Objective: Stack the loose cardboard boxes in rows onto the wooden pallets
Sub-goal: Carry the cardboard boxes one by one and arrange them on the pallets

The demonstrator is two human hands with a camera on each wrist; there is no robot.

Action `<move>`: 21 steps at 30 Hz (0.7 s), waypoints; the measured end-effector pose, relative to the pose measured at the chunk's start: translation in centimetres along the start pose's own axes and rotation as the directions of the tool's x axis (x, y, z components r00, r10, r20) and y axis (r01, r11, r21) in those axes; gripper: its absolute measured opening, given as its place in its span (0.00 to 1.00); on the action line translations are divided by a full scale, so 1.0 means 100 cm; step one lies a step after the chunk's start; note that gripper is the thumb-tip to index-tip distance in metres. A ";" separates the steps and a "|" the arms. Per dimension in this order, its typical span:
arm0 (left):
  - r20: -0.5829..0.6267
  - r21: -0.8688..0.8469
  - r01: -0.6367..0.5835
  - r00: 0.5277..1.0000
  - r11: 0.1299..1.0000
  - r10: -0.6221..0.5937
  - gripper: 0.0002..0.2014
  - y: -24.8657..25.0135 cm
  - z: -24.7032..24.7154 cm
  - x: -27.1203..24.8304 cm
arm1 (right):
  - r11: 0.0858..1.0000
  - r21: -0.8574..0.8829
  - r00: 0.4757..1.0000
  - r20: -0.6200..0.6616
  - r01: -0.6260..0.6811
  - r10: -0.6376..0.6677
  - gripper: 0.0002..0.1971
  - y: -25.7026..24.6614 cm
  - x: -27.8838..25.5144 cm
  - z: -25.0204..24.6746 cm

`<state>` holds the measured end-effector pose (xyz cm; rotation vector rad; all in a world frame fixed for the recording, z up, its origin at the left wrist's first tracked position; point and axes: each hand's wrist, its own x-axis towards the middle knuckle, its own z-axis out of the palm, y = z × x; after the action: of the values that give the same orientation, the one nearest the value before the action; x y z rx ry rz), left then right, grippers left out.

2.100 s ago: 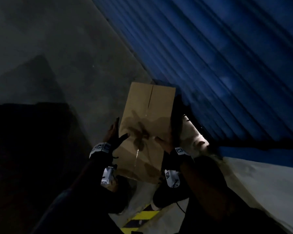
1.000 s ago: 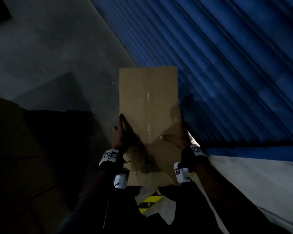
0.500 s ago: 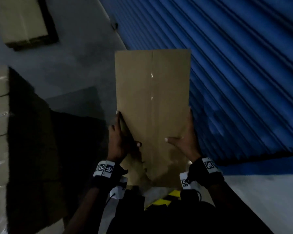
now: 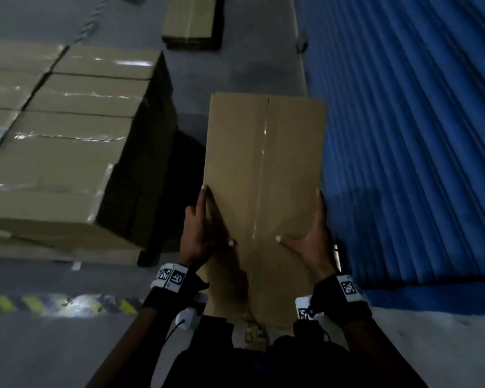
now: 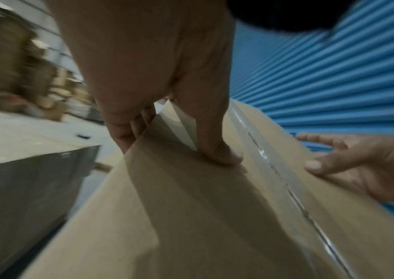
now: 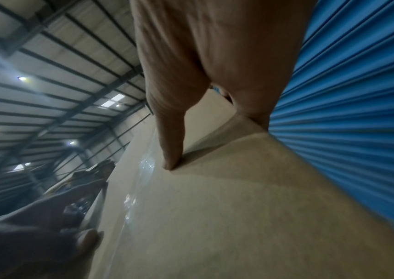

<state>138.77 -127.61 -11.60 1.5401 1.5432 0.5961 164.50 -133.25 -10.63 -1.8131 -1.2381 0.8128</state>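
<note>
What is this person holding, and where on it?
A taped cardboard box, held by its two long side edges near its near end: left hand, right hand.

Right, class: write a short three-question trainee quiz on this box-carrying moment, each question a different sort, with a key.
1. True or false: the carried box rests on the stacked boxes.
2. What lies on the person's right of the carried box? A) blue shutter B) a forklift C) shelves
3. Fill in: the left hand and right hand hold the box by its two long ____.

Key: 1 false; 2 A; 3 sides.
</note>
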 end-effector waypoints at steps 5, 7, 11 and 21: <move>-0.014 -0.011 0.032 0.999 0.999 -0.032 0.69 -0.042 -0.038 -0.059 | 0.999 -0.035 0.998 0.060 0.014 -0.012 0.70 -0.017 -0.056 0.033; -0.023 -0.018 0.021 0.999 1.000 -0.022 0.69 -0.059 -0.059 -0.082 | 0.999 -0.031 0.997 0.067 0.031 -0.029 0.70 -0.029 -0.080 0.049; -0.105 -0.094 -0.002 0.994 0.996 -0.008 0.69 -0.101 -0.107 -0.136 | 0.998 -0.007 0.990 0.129 0.057 -0.056 0.70 -0.066 -0.126 0.097; -0.443 -0.215 0.073 0.882 0.974 -0.164 0.70 -0.261 -0.301 -0.309 | 0.957 0.111 0.855 0.430 0.268 -0.289 0.66 -0.212 -0.252 0.311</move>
<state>95.63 -153.71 -10.12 1.1964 1.8513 1.0630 120.99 -144.79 -5.64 -1.3999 -1.7105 1.1120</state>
